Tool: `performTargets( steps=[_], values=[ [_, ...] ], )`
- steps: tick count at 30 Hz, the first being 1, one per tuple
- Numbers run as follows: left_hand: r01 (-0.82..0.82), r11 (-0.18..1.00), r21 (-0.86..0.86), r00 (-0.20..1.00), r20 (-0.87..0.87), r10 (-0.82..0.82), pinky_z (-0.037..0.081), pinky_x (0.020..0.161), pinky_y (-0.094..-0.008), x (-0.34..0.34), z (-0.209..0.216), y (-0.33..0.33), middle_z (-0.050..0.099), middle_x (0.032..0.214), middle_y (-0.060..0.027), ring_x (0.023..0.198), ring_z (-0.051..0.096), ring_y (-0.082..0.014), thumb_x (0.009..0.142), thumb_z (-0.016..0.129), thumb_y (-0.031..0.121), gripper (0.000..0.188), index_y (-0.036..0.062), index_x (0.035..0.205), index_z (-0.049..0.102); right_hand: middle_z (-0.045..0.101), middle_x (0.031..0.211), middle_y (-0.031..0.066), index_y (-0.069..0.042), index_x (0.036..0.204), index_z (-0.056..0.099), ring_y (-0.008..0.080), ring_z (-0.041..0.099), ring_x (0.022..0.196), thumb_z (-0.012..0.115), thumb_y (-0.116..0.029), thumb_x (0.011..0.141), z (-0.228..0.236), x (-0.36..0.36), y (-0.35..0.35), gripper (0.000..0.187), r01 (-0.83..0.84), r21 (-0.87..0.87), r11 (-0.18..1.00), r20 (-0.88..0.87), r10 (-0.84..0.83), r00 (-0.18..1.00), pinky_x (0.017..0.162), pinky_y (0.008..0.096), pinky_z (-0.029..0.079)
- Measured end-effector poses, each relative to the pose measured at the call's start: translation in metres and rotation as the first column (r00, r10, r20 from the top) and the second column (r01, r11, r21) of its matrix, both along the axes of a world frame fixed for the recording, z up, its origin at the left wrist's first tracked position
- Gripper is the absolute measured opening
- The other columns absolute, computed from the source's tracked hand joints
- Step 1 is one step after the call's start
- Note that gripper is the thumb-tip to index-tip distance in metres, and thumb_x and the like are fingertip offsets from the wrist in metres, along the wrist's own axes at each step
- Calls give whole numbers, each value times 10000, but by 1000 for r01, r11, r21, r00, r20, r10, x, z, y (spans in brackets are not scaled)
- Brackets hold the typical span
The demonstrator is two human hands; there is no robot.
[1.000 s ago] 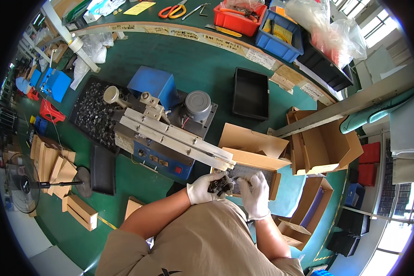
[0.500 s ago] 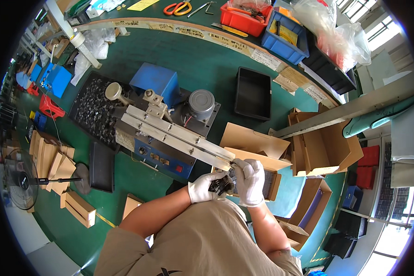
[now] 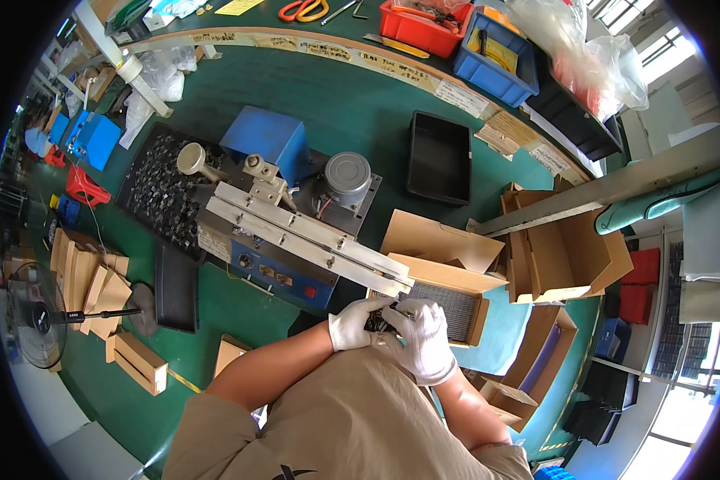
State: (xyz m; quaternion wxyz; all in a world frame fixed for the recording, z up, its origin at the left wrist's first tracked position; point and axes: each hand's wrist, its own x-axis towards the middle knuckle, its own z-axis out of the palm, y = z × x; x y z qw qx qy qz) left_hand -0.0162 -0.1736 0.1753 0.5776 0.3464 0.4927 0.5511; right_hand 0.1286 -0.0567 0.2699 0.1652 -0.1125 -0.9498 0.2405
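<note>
My left hand (image 3: 349,326), in a white glove, is cupped around a bunch of small dark parts (image 3: 378,319) close to my body. White-gloved too, my right hand (image 3: 426,342) reaches over that bunch with its fingers drawn together; what sits between its fingertips is hidden. Just beyond both hands is the lower end of a long metal rail (image 3: 312,240), part of a bench machine with a blue control panel (image 3: 284,276). Beside my right hand stands an open cardboard box (image 3: 478,322) filled with rows of small grey parts.
A black tray (image 3: 126,196) of loose dark parts lies at the machine's far left end. Another black tray (image 3: 441,160) sits behind the machine. Open cardboard boxes (image 3: 564,248) stand to the right, below a slanted metal post. Red (image 3: 424,26) and blue bins (image 3: 496,60) line the back shelf.
My right hand has moved from the rail's end down and toward me, onto the bunch of parts. It uncovers more of the box's contents. My left hand stays nearly in place.
</note>
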Motion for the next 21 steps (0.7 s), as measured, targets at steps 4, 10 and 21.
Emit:
performTargets(
  steps=[4,10,21],
  values=[
    [3,1000,-11,1000,5,-3,478,1041,-394,0,-3,-1,635,1277,-183,1205,618,-302,687,882,198,765,-12,1344,550,600,1103,70,-138,1110,714,285,561,1008,803,-225,686,0,2,2,442,-22,26,999,-62,23,998,838,426,457],
    [84,898,-432,554,769,318,520,980,-401,-1,13,10,648,1227,-159,1147,637,-291,777,804,124,604,-7,1314,561,628,1066,85,-105,1009,673,268,624,925,757,-59,778,-5,4,8,251,-14,-137,991,-242,-20,970,787,402,509],
    [207,960,-190,273,953,130,555,828,-447,3,-19,11,688,1080,-151,1005,668,-296,1033,516,340,342,27,1080,645,610,813,5,8,1107,678,115,545,683,579,13,982,-23,10,36,159,285,-773,567,-59,-511,857,671,235,461]
  ],
)
